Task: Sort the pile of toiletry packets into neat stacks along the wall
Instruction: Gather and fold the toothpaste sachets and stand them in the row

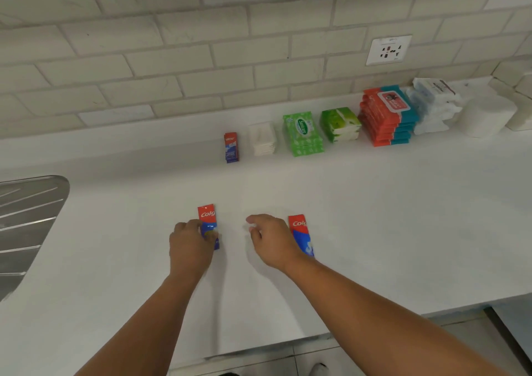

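Two hands, two toothpaste sachets

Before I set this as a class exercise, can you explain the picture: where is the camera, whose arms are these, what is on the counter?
There is no machine: a person wears the camera on the head, so you look down over their bare arms. The left hand grips the first Colgate sachet on the white counter; the right hand, relaxed, holds nothing, a second Colgate sachet lying beside it. Along the tiled wall stand sorted stacks: toothpaste sachets, white packets, green Sanicare wipes, green tissue packs, red-and-teal wipe packs. A steel drainboard shows far left.
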Tool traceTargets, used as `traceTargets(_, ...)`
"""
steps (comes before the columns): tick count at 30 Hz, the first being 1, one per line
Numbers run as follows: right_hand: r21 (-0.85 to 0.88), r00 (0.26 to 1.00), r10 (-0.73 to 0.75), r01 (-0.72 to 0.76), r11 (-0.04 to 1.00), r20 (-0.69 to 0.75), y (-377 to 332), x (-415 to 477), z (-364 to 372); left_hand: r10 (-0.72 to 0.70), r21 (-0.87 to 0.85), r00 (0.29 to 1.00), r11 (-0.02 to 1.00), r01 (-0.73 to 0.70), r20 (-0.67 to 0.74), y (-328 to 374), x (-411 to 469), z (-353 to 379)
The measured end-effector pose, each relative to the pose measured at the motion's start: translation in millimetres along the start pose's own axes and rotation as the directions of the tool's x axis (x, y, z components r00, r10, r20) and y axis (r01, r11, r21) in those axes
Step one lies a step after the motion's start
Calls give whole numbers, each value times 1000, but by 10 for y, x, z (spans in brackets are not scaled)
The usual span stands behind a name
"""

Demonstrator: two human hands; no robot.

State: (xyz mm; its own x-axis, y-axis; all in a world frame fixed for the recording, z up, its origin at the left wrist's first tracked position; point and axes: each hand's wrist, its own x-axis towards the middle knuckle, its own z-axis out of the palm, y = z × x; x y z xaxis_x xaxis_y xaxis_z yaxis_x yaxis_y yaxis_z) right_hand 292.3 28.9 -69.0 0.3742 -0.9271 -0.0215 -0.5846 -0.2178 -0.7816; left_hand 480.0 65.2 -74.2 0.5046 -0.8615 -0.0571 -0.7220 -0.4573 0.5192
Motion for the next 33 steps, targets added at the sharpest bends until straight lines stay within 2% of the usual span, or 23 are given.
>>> traceTargets(3,147,976,174,-192,970,130,-210,193,222,-22,48,993,999,16,118,-100,138,-28)
traceTargets(6,380,907,343,-415,826,245,-366,336,385,7,59,981,998,-19,196,-134,275,-52)
traceTargets(10,480,859,423,-511,713,287,-489,426,490,-1,103,947,994,-33,321,-168,404,-106)
traceTargets(13,502,844,468,-533,681,262,-543,436,501,42,43,936,997,-61,351,-196,352,-126)
traceTargets(17,519,858,468,-505,690,211,-519,343,479,112,-303,943,953,-12,313,-223,174,-131)
traceTargets(20,501,882,452,-454,736,135,-432,273,395,158,-443,932,897,2,325,-155,23,-122)
traceTargets(23,468,912,409,-380,798,44,-356,181,241,188,-536,927,844,15,323,-2,-85,-78)
traceTargets(27,378,935,354,-325,867,-7,-168,36,-48,161,-594,942,803,50,296,276,-165,11)
traceTargets(33,457,896,445,-399,795,8,171,-155,-481,145,-642,892,744,187,428,742,-381,264)
